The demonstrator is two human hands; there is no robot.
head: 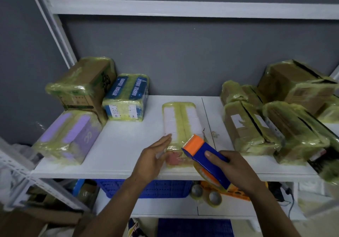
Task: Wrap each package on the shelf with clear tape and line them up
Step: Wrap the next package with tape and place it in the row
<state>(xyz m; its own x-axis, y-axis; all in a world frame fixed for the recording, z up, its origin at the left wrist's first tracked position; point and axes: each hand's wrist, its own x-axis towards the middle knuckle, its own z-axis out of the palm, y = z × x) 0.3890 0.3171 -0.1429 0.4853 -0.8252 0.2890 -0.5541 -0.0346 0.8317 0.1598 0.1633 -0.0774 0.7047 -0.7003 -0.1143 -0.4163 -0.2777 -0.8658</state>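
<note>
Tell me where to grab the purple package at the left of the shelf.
Probably across its long sides near the front end, coming from above and the front: the purple package lies flat, the brown box crowds its far end, and slick tape covers it.

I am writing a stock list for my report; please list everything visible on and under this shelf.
shelf: 1, white, centre
white package: 1, white, yellowish tape, shelf middle
purple package: 1, purple, front left
blue package: 1, blue, back left
brown box: 1, brown, back left corner
brown packages: several, brown, right side
tape dispenser: 1, blue and orange, in right hand
blue crate: 1, blue, under shelf
tape rolls: 2, clear, under shelf
left hand: 1, flat against white package
right hand: 1, grips tape dispenser
</note>
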